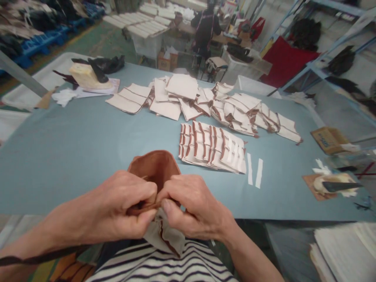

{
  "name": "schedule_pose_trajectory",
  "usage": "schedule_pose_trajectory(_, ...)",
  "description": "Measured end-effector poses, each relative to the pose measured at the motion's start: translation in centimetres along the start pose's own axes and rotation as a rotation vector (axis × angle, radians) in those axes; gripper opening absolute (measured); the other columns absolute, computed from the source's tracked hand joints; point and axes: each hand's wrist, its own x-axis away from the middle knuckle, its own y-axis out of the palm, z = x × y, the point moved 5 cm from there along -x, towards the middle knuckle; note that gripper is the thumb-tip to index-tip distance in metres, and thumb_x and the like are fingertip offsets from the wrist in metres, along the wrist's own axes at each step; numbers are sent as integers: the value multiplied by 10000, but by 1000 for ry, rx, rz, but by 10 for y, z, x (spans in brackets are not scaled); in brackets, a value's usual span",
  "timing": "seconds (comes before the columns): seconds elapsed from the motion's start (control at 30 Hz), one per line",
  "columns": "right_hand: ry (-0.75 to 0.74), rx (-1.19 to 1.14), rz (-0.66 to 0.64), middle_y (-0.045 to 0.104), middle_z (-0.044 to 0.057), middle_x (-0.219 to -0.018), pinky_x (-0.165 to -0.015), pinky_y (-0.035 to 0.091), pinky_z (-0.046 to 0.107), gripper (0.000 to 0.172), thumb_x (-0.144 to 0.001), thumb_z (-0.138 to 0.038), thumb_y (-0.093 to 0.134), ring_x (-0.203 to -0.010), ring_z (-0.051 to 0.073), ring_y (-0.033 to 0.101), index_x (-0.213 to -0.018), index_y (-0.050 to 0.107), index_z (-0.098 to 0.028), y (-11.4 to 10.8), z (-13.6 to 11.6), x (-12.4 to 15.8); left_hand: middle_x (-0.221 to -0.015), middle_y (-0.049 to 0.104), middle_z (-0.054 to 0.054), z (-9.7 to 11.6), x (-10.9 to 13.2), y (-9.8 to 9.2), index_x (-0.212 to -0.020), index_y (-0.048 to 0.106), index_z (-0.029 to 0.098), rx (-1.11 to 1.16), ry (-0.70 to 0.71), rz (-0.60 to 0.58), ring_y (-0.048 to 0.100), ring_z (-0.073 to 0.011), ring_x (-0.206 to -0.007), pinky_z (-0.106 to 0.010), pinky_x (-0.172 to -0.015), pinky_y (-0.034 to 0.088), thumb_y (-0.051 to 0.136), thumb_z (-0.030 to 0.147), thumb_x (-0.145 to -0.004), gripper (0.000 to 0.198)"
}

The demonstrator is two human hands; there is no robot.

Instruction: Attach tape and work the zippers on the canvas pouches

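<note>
My left hand (123, 207) and my right hand (190, 205) meet at the near edge of the blue table (73, 156). Both pinch a brown leather piece (155, 166) with a pale fabric lining (163, 235) that hangs down toward my striped shirt. The fingers of both hands are curled tight on its edge. Beyond my hands lies a neat fanned row of cream pieces with brown edging (211, 147). Two white strips (255, 172) lie to the right of it.
A loose heap of cream pieces (205, 100) spreads across the table's far side. A sponge block and black scraps (88, 74) sit far left. A brush on a glue pad (335, 186) and a small box (329, 139) lie right. A person (205, 27) stands behind.
</note>
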Motion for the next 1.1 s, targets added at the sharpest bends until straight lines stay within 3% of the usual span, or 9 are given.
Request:
schedule_pose_trajectory(0.1, 43, 106, -56, 701, 36, -780, -728, 448, 334, 243, -994, -178, 426, -708, 188, 581, -913, 654, -205, -5, 4, 2, -599, 363, 97, 3, -2, 7, -714, 362, 237, 46, 25, 1, 339, -88, -515, -276, -516, 232, 484, 86, -853, 239)
schedule_pose_trajectory(0.23, 111, 120, -109, 704, 41, -788, -761, 451, 343, 334, -1075, -281, 399, -736, 197, 618, -863, 650, -218, -16, 41, 4, -597, 276, 104, 11, -1, 15, -731, 269, 260, 218, -15, 38, 281, -84, -489, -236, -464, 228, 423, 89, -857, 262)
schedule_pose_trajectory(0.37, 158, 36, -73, 700, 50, -818, -781, 466, 359, 375, -1099, -362, 413, -779, 211, 640, -851, 651, -212, -25, 67, 8, -605, 281, 98, 6, 8, 13, -726, 265, 257, 223, -34, 85, 292, -81, -490, -226, -467, 240, 431, 118, -907, 282)
schedule_pose_trajectory(0.5, 121, -15, -28, 694, 13, -797, -779, 470, 336, 203, -1028, -286, 623, -761, 181, 617, -837, 635, -218, -34, 51, 6, -631, 361, 87, -17, 20, -10, -720, 363, 233, 65, -131, 158, 347, -89, -545, -230, -534, 279, 475, 142, -971, 289)
schedule_pose_trajectory(0.6, 62, -83, -8, 702, 1, -784, -779, 485, 320, 226, -1039, -264, 693, -755, 164, 610, -824, 643, -217, -44, 32, -3, -685, 496, 78, -28, 22, -24, -762, 498, 216, 12, -150, 140, 438, -100, -606, -216, -593, 341, 524, 154, -1023, 269)
schedule_pose_trajectory(0.7, 9, -94, -61, 724, 21, -823, -799, 504, 326, 262, -1087, -345, 687, -813, 177, 627, -860, 677, -214, -51, 17, -15, -892, 716, 30, -28, 12, -28, -974, 666, 204, 145, -109, 47, 614, -136, -757, -192, -704, 462, 610, 314, -1067, 155)
schedule_pose_trajectory(0.77, -20, -78, -116, 727, 29, -840, -813, 508, 326, 283, -1107, -385, 667, -838, 180, 627, -887, 693, -209, -53, 10, -23, -1050, 784, -26, -22, 0, -27, -1127, 715, 195, 223, -68, 10, 690, -182, -895, -219, -808, 517, 663, 454, -1057, 273)
schedule_pose_trajectory(0.93, 17, -175, -176, 714, 12, -867, -790, 489, 289, 288, -1096, -399, 687, -800, 147, 597, -889, 666, -200, -53, 9, -34, -874, 757, -9, 6, -31, -27, -949, 713, 180, 317, 57, 37, 666, -153, -789, -220, -778, 499, 640, 336, -1053, 201)
schedule_pose_trajectory(1.1, 295, -314, -137, 625, -24, -833, -669, 440, 250, 342, -985, -479, 795, -737, 131, 526, -901, 602, -209, -50, 28, -24, -713, 637, 28, 15, -48, -24, -878, 731, 162, 376, -59, 18, 548, -119, -639, -193, -599, 427, 603, 312, -1008, 236)
